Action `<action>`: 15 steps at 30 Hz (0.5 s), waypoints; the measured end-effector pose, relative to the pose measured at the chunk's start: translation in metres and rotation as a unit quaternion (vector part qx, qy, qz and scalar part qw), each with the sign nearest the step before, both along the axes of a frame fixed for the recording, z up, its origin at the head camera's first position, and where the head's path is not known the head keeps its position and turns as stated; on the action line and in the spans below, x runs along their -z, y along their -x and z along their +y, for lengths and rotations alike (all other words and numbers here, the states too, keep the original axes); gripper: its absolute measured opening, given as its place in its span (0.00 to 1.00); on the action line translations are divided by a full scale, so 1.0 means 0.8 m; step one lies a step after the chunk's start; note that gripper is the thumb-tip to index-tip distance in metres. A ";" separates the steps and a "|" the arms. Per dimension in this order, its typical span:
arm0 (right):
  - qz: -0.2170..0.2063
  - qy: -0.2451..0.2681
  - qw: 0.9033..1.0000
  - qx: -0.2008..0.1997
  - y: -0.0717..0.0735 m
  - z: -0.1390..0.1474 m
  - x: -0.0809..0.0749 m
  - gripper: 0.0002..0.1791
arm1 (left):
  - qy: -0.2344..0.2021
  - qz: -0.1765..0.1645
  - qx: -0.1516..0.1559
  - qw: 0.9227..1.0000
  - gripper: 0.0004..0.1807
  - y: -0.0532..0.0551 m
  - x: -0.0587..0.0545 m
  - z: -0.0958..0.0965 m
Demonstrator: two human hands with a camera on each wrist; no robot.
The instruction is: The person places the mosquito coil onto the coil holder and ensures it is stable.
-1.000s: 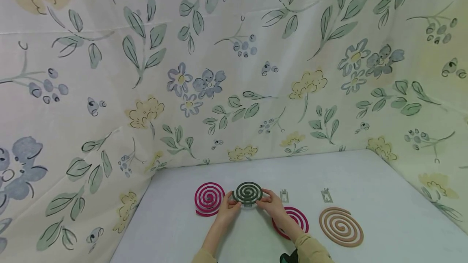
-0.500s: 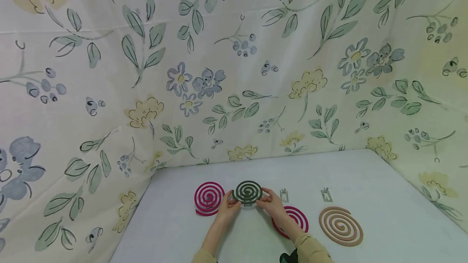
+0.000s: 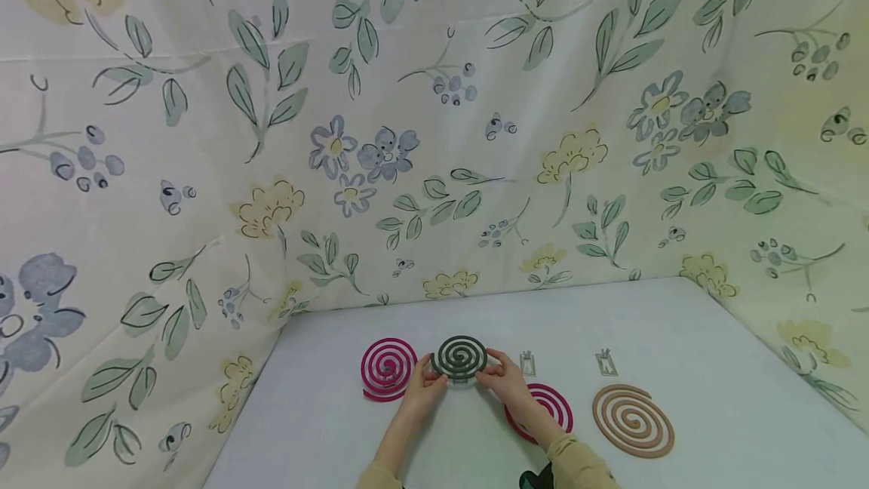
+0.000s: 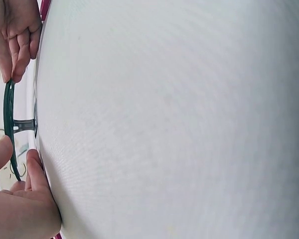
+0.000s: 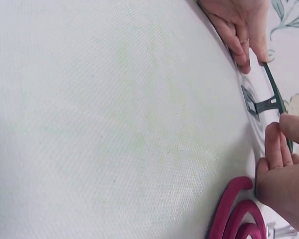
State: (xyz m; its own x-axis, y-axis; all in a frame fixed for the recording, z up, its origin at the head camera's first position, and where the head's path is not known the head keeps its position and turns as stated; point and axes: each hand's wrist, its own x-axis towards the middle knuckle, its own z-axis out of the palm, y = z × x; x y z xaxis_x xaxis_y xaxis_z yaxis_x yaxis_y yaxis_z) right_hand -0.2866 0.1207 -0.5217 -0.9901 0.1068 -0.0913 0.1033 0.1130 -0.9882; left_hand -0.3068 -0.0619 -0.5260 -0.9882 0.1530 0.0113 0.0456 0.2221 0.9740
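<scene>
A dark green mosquito coil (image 3: 460, 358) is held level between both hands, just above the white table. My left hand (image 3: 422, 389) pinches its left rim between thumb and fingers. On the opposite rim, my right hand (image 3: 508, 381) pinches likewise. Both wrist views show a small metal coil stand (image 4: 25, 125) upright under the coil's middle, its top meeting the coil and its base on the table. A magenta coil (image 3: 389, 357) lies left of my left hand. Another magenta coil (image 3: 558, 406) is partly covered by my right forearm.
A tan coil (image 3: 634, 421) lies to the right. Two flat metal stands, one nearer (image 3: 527, 364) and one farther right (image 3: 606, 363), lie behind it and the right magenta coil. Floral cloth (image 3: 434, 232) hangs behind and beside the white table (image 3: 326, 429).
</scene>
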 end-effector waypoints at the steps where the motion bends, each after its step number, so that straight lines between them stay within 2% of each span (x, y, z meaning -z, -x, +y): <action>1: 0.000 0.000 1.000 0.000 0.000 0.000 0.000 0.33 | 0.000 0.000 0.000 1.000 0.34 0.000 0.000 0.000; 15: 0.003 -0.007 1.000 -0.002 0.003 0.002 0.005 0.34 | -0.006 0.002 0.007 1.000 0.35 0.004 0.006 -0.001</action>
